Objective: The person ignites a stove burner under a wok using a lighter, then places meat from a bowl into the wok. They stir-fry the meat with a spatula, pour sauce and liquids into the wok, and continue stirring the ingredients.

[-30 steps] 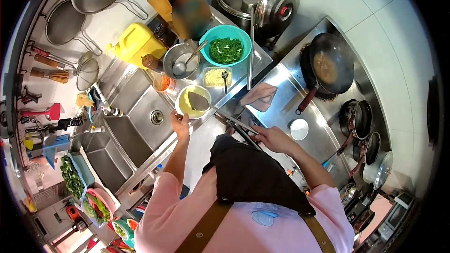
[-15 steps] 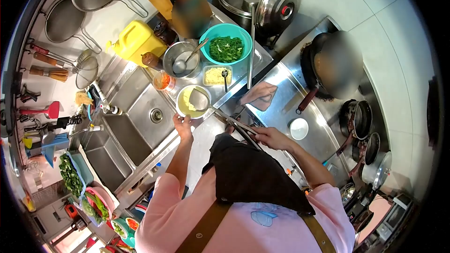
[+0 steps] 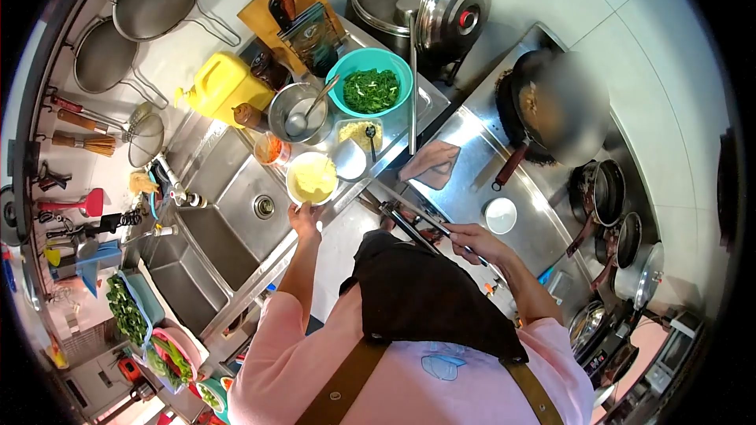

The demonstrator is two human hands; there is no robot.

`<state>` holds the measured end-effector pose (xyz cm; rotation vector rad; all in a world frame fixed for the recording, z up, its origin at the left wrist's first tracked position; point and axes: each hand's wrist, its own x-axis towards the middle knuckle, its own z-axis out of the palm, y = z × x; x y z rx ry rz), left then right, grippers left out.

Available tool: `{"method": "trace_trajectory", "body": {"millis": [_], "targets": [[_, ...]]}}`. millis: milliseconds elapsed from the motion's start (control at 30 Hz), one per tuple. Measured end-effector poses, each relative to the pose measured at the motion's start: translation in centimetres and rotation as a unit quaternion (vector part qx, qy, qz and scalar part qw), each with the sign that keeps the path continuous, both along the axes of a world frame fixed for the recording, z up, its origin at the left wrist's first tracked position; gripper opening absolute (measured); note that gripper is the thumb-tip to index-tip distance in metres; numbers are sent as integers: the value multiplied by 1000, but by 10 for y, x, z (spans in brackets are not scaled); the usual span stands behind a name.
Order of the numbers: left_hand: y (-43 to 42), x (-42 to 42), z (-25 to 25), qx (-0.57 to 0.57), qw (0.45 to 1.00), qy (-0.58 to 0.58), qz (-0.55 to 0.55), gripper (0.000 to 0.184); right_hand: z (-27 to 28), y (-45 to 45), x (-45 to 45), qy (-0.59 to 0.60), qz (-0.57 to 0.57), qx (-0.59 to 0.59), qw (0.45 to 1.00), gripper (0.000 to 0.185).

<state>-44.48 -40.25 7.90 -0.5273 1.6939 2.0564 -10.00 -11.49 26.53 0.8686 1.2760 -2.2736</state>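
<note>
My left hand (image 3: 305, 217) has its fingers closed on the near rim of a white bowl (image 3: 291, 188) at the counter's edge. Inside lies a smooth yellow mixture (image 3: 314, 178) that looks like beaten egg. In my right hand (image 3: 477, 243) is the long handle of a metal ladle (image 3: 349, 160). Its bright head is just right of the bowl, apart from the mixture. Behind it, a clear tub (image 3: 346, 129) holds pale chopped bits and a black spoon (image 3: 371, 140). A container of chopped red food (image 3: 272, 149) stands left of the bowl.
Behind are a steel pot (image 3: 277, 116) with a ladle, a teal bowl (image 3: 409, 88) of cooked greens and a yellow jug (image 3: 228, 88). The sink (image 3: 228, 208) lies left. On the right are a wok (image 3: 512, 122), a small white bowl (image 3: 500, 216) and a folded cloth (image 3: 431, 164).
The ladle has come out of the white bowl to its right, uncovering the yellow mixture. My right hand has shifted a little right along with it. My left hand stays at the bowl.
</note>
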Motion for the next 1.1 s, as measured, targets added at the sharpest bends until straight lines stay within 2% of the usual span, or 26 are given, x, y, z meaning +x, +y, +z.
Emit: {"method": "trace_trajectory", "body": {"millis": [167, 267, 533, 600, 667, 733, 800, 867, 967, 1000, 1067, 1100], "targets": [[11, 4, 15, 0, 1000, 26, 5, 51, 15, 6, 25, 4, -59, 15, 998, 46], [19, 11, 26, -18, 999, 50, 10, 51, 23, 9, 31, 5, -54, 37, 998, 46], [13, 9, 11, 11, 999, -2, 35, 53, 29, 8, 58, 20, -112, -46, 992, 48], [14, 10, 4, 18, 999, -11, 48, 43, 37, 9, 79, 42, -161, -50, 985, 49], [7, 16, 2, 26, 999, -16, -17, 28, 45, 13, 104, 67, -215, -37, 974, 48], [12, 36, 26, -4, 996, -38, -86, 25, 57, 19, 124, 87, -275, -12, 957, 47], [20, 50, 26, -95, 988, -47, -116, 39, 64, 27, 147, 76, -345, 39, 935, 44], [31, 67, 26, -165, 977, -34, -127, 29, 59, 33, 164, 21, -422, 117, 899, 42], [56, 88, 37, -127, 960, -12, -248, 25, 58, 49, 171, -65, -408, 345, 843, 42], [69, 94, 42, -118, 952, -4, -282, 25, 40, 57, 172, -109, -368, 487, 785, 42], [93, 100, 43, -90, 936, 22, -338, 25, -8, 77, 172, -195, -255, 727, 607, 44], [104, 102, 44, -70, 930, 31, -359, 25, -9, 86, 168, -241, -227, 707, 625, 45]]}}
